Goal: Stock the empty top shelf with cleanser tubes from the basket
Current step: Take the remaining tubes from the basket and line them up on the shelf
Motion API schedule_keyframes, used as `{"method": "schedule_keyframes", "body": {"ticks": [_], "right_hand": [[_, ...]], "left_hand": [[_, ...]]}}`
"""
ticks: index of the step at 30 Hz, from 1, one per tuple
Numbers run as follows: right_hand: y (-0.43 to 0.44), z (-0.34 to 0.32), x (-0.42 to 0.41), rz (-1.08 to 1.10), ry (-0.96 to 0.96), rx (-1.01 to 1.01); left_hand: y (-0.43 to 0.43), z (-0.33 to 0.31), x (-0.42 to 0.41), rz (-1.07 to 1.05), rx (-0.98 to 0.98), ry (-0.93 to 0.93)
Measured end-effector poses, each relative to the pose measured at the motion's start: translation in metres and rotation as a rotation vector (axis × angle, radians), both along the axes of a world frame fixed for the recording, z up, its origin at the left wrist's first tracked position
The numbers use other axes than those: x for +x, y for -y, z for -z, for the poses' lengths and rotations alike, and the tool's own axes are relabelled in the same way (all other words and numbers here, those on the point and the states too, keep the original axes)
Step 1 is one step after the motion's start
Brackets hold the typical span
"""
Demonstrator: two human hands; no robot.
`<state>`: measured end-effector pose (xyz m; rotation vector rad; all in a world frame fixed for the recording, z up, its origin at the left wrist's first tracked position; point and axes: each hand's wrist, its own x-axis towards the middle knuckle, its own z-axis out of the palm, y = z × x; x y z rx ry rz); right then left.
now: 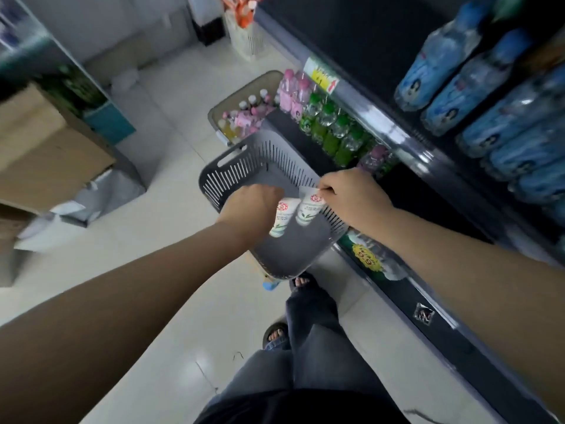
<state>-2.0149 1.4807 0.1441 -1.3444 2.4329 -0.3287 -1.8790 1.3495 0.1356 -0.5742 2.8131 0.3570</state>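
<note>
Tubes held inside the grey basket.
The left hand gripped the left tube; the right hand pinched the right tube. Both white tubes bore a round red logo, the wording unreadable.

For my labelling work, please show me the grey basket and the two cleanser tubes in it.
grey basket (241, 166): head view, on its slotted far wall.
left cleanser tube (282, 220): head view, on its white printed body.
right cleanser tube (308, 211): head view, on its body below the red logo.
</note>
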Motion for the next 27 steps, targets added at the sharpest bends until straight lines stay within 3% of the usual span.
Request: {"method": "schedule_keyframes", "body": {"ticks": [17,27], "right_hand": [[-0.156,-0.194,0.025,0.412,-0.218,-0.139],[-0.267,-0.269,0.025,0.588,-0.328,-0.168]], "left_hand": [[-0.101,-0.183,-0.050,0.338,-0.114,-0.510],[-0.205,-0.267,-0.087,0.497,-0.013,-0.601]]}}
